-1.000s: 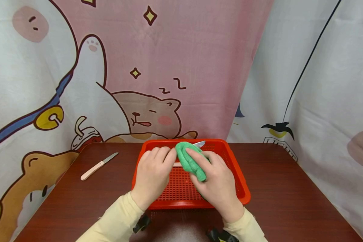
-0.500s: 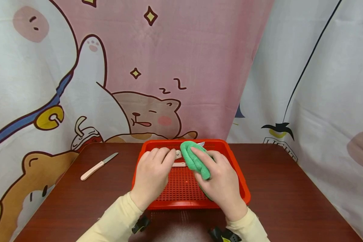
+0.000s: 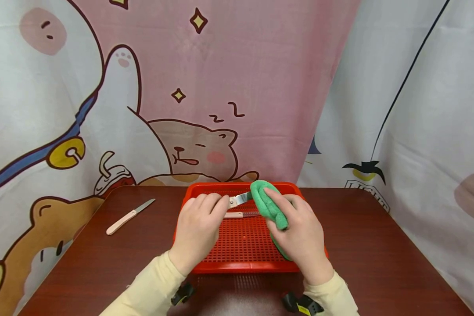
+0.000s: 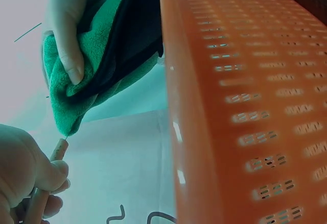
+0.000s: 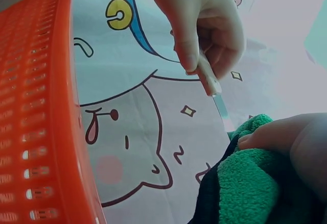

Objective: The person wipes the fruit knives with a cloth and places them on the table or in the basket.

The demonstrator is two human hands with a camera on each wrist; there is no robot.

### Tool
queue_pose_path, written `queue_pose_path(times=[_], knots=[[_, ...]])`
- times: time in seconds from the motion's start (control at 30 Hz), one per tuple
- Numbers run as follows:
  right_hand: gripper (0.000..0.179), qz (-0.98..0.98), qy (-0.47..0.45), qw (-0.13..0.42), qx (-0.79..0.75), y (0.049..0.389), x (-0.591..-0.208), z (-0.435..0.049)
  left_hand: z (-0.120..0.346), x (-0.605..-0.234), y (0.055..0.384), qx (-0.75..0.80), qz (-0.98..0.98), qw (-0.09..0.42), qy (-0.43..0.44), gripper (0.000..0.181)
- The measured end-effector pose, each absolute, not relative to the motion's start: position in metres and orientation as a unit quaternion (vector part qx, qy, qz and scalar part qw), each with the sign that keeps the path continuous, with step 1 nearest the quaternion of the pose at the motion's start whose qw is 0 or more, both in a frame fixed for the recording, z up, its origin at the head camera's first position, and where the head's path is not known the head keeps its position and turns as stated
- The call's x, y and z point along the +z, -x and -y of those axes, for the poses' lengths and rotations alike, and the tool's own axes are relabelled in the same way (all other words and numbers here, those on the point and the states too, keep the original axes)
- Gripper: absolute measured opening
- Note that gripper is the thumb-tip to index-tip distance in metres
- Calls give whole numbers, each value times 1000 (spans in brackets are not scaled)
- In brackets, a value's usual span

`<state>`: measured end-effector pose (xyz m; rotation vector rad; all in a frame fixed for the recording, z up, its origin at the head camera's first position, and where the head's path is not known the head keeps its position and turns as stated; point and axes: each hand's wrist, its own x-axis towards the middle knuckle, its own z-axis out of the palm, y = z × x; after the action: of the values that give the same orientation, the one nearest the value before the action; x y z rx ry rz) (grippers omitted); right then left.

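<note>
My left hand [image 3: 198,228] grips a knife [image 3: 242,199] by its pale handle [image 4: 57,152], most of which is hidden in the fingers. Its short metal blade points right, over the red basket [image 3: 245,267]. My right hand [image 3: 302,235] pinches a folded green cloth [image 3: 267,205] around the outer part of the blade, so the tip is hidden. The bare stretch of blade [image 5: 222,106] shows between handle and cloth in the right wrist view. The cloth has a dark underside [image 4: 135,30]. Below, a second pale-handled knife [image 3: 234,215] lies in the basket.
A third knife [image 3: 130,217] with a pale handle lies on the dark wooden table [image 3: 363,245], left of the basket, its blade pointing away to the right. A cartoon-printed curtain [image 3: 268,87] hangs behind the table.
My right hand and the green cloth have slid right along the blade, away from the left hand. More of the blade near the handle now shows. The left hand has hardly moved.
</note>
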<state>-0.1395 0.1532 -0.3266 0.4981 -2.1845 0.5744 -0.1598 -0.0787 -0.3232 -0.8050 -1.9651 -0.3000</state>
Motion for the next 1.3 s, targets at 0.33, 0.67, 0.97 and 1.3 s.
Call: queue_pose_path(times=[0.33,0.67,0.97,1.3], knots=[[66,871,-183,400,218,142,-326,-163,79,-323,159,-124,807,476,327,20],[65,876,-167,398,215,142,-327,-171,81,-326,158,-123,815,465,322,25],[64,867,-154,412,232,140,-321,-182,86,-326,160,-114,818,469,315,29],[63,817,-172,476,277,128,-306,-185,89,-327,162,-110,822,472,300,30]])
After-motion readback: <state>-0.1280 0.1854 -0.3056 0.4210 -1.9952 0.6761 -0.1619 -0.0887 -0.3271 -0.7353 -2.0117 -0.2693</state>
